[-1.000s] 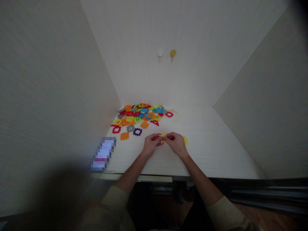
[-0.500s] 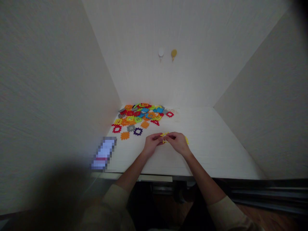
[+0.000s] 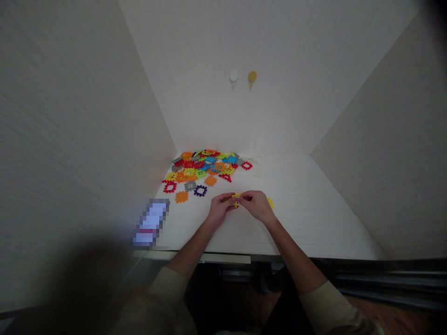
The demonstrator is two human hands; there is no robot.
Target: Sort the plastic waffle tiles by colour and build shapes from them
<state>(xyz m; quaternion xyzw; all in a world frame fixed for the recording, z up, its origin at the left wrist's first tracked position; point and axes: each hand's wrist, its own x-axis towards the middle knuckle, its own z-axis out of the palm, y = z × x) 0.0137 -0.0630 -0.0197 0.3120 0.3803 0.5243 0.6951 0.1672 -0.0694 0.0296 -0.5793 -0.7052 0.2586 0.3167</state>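
Both hands meet over the middle of the white table. My left hand and my right hand pinch small yellow interlocking pieces between their fingertips, held together just above the tabletop. Another yellow piece peeks out from behind my right hand on the table. A heap of coloured square interlocking pieces lies at the back left, an arm's reach beyond my hands.
Loose pieces lie in front of the heap: an orange one, a purple one, a red one. A blurred-out flat object lies at the table's left front. Walls close in on three sides; two hooks hang on the back wall.
The hands stay together on the yellow pieces, with only small finger shifts. The view has drifted slightly.
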